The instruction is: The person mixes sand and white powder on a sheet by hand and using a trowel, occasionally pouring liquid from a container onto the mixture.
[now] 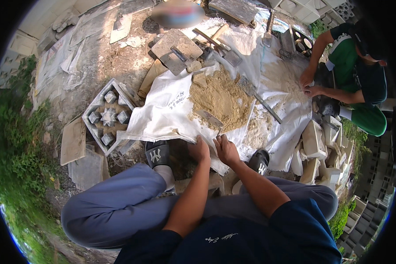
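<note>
In the lower middle of the frame, we hold both hands low over the near edge of a white sack [156,108] spread out on the ground. The fingers of our left hand [200,150] are bent at that edge and pinch the cloth. Just beside it, our right hand [227,151] has its fingers curled around the handle of a small trowel [211,118], whose blade rests against the near side of a sand pile [226,99]. The sand lies at the centre of the frame, heaped on the sack.

Left of the sack we see a square grey block with a star pattern [108,116], lying tilted, and below it a flat board [73,141]. At upper centre, a float with a dark handle [172,63] lies on a square board. A long-handled tool [270,111] slants down from the sand's right side. Broken block pieces [314,140] are stacked at the right, and above them a co-worker in green and dark clothing [347,53] sits with both hands together.
</note>
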### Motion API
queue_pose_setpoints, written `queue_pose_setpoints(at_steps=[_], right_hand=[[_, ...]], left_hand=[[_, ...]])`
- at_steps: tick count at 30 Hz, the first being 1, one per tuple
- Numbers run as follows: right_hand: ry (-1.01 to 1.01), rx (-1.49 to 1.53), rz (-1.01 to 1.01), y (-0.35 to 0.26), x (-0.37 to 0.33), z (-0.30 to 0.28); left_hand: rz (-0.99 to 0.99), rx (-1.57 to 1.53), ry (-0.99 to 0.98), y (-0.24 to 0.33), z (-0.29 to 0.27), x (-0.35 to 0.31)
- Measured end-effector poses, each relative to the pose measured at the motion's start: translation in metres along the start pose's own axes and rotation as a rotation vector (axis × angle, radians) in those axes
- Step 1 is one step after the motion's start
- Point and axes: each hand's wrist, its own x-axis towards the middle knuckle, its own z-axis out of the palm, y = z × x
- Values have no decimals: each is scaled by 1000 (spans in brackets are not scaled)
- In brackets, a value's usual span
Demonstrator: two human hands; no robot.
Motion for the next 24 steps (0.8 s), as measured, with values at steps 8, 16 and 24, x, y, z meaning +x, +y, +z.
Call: queue_pose_setpoints(at_steps=[8,16,24], right_hand=[[-73,51,-74,23,-1,18],[-65,52,142,14,-10,7],[-14,79,288,37,-22,-3]], left_hand=[[61,-26,7,-17,1,16],[110,-68,-62,-17,-3,10],[799,325,454,27,-31,-5]])
